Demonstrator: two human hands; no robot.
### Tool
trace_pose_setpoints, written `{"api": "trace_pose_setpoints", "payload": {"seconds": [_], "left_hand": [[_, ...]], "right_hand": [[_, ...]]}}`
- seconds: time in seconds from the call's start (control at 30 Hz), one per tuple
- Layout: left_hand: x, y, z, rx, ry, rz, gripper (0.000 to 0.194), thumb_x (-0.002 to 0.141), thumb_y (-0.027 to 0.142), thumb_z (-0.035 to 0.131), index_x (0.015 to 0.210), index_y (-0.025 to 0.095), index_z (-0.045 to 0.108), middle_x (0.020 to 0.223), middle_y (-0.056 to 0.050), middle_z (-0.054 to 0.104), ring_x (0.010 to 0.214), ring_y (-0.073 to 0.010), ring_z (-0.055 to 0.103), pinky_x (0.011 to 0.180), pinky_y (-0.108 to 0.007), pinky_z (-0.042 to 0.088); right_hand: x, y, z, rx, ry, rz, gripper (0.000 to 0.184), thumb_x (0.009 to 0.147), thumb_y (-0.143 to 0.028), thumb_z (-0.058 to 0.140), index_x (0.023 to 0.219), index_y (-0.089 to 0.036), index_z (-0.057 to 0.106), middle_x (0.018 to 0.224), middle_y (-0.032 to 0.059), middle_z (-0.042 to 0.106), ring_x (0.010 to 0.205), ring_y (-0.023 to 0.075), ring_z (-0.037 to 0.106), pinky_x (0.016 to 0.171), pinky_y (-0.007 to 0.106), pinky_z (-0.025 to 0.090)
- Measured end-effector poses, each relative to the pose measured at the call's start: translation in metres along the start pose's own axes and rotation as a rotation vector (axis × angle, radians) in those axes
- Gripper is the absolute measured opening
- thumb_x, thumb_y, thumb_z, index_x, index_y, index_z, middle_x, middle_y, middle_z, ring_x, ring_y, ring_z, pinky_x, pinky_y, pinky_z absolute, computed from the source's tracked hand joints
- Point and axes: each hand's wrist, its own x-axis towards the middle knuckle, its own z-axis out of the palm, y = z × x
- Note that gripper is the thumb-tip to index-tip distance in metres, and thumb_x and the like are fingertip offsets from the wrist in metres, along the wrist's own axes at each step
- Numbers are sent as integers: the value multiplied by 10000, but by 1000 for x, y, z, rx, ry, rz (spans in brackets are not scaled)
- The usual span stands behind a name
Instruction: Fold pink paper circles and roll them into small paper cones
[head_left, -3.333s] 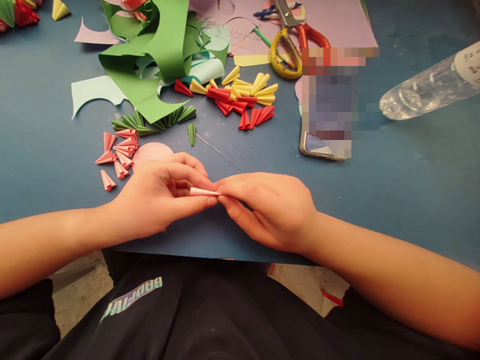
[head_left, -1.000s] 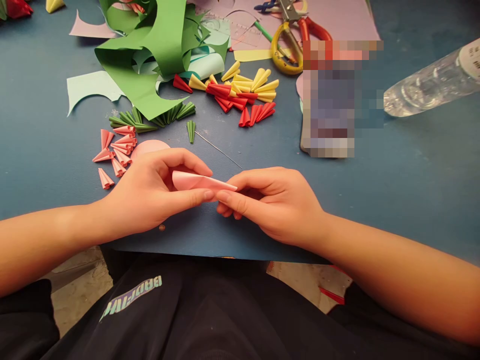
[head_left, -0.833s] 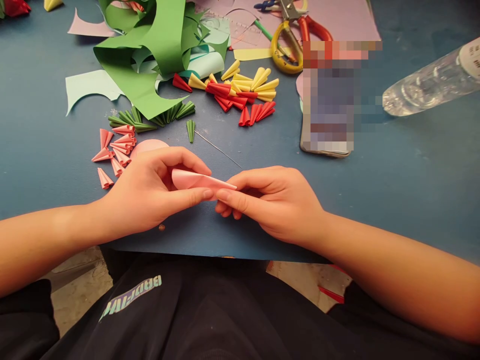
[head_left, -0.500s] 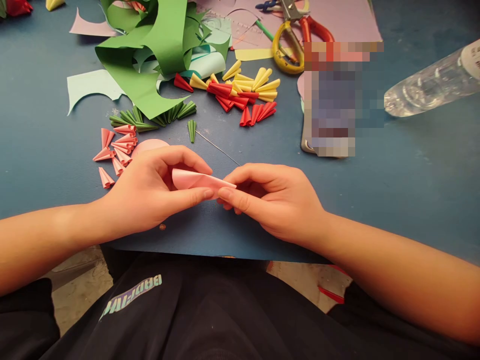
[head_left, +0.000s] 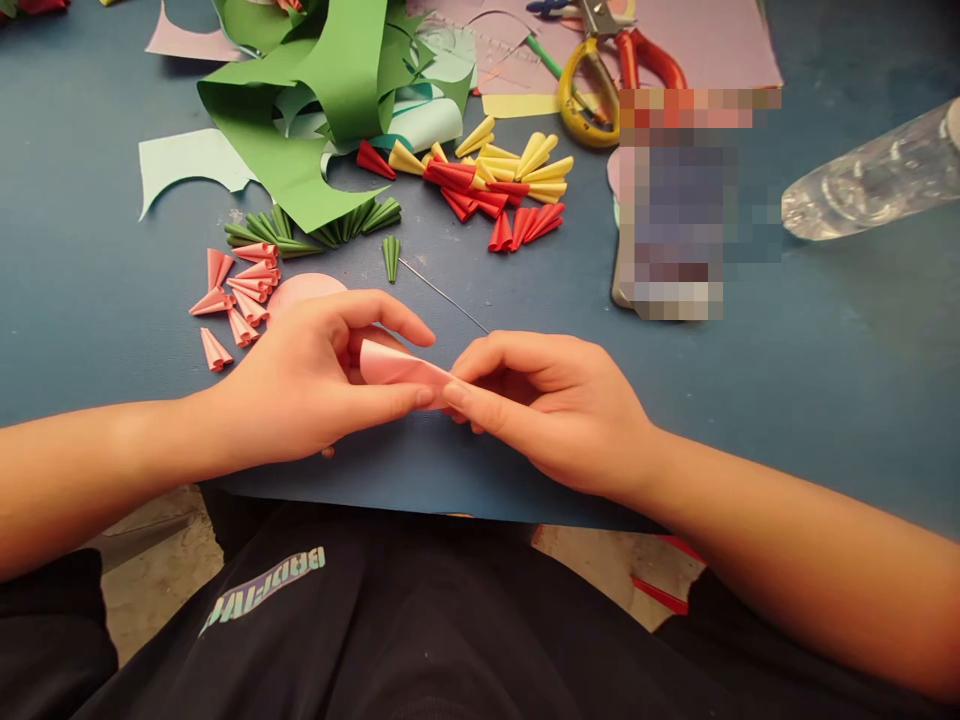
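Observation:
A curled piece of pink paper (head_left: 397, 368) is held between both hands, just over the table's near edge. My left hand (head_left: 322, 360) has its thumb along the lower side of the paper, with the fingers behind. My right hand (head_left: 547, 400) pinches the paper's right end between thumb and fingers. Beyond my left hand lie several pink paper cones (head_left: 251, 285) and a flat pink paper disc (head_left: 307, 290), partly covered by that hand. A single green cone (head_left: 391, 259) sits by a thin needle-like wire (head_left: 442, 294), whose near end reaches my right hand.
Red cones (head_left: 469, 185) and yellow cones (head_left: 536, 155) lie mid-table, beside green cones (head_left: 360, 224). Green paper offcuts (head_left: 337, 80) are heaped behind. Scissors (head_left: 592, 95), a blurred-out phone-like object (head_left: 667, 220) and a clear plastic bottle (head_left: 862, 180) are to the right.
The pink paper's left end stands a little more open, and its right end is now covered by my right thumb. The whole view has shifted slightly.

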Motion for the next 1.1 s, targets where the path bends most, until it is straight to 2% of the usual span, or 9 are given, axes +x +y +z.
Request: {"api": "trace_pose_setpoints", "payload": {"seconds": [0.1, 0.17, 0.33, 0.4, 0.57, 0.67, 0.8, 0.97, 1.1], "left_hand": [[0, 0, 3, -146, -122, -96, 326, 818, 276, 826, 1083, 219, 646, 772, 0, 825, 643, -200, 799, 438, -197, 566], [0, 0, 3, -184, -113, -116, 367, 794, 250, 839, 1096, 218, 633, 767, 0, 818, 623, -199, 795, 422, -192, 559], [2, -1, -2, -256, -68, -111, 420, 813, 183, 844, 1170, 218, 626, 845, 5, 821, 834, -208, 841, 695, -200, 679], [2, -2, -3, -304, -75, -88, 401, 802, 166, 864, 1124, 225, 632, 831, 20, 821, 807, -188, 840, 685, -172, 675], [2, -4, -1, -304, -132, -113, 287, 859, 226, 841, 1035, 228, 614, 875, -33, 845, 858, -252, 851, 693, -235, 704], [2, -3, 0, -285, -90, -73, 300, 858, 233, 845, 1053, 233, 616, 889, -27, 851, 878, -260, 851, 755, -266, 711], [-1, -1, 1, -239, 63, 28, 260, 837, 242, 877, 967, 231, 652, 847, 8, 844, 848, -231, 849, 798, -276, 702], [-5, 1, 2, -164, 132, 116, 165, 825, 219, 891, 873, 228, 733, 815, 16, 818, 757, -183, 820, 736, -265, 684], [-5, 0, 1, -2, 198, 166, 63, 832, 245, 875, 859, 240, 817, 830, 0, 830, 737, -168, 785, 692, -256, 658]], "right_hand": [[1, 1, 1, -57, -22, -39, 144, 935, -320, 740, 848, -206, 729, 788, 25, 750, 653, 140, 646, 589, 271, 527], [2, 0, 2, -88, -35, -58, 152, 934, -311, 726, 827, -205, 711, 770, 23, 729, 647, 140, 627, 588, 277, 515], [1, 1, 1, -79, -41, -10, 174, 918, -321, 719, 800, -204, 666, 796, 39, 738, 682, 164, 665, 607, 296, 532], [1, 1, 1, -81, -48, 7, 179, 909, -324, 726, 794, -201, 666, 805, 46, 746, 708, 175, 679, 627, 305, 547], [2, 1, 1, -47, -49, 28, 202, 916, -382, 751, 837, -201, 711, 842, 53, 776, 779, 193, 705, 698, 329, 583], [2, 2, 2, 5, -17, 31, 226, 915, -410, 770, 821, -211, 717, 869, 58, 792, 848, 218, 727, 760, 362, 602], [2, 2, 3, 89, 28, 19, 189, 922, -380, 775, 825, -222, 736, 923, 58, 809, 919, 236, 740, 817, 389, 610], [4, -2, 3, 100, -34, 24, 163, 938, -381, 761, 909, -222, 780, 950, 53, 819, 943, 225, 749, 854, 376, 620], [5, -3, 1, 59, -66, 11, 144, 944, -362, 758, 910, -226, 791, 1012, 53, 831, 990, 234, 758, 847, 361, 621]]}}
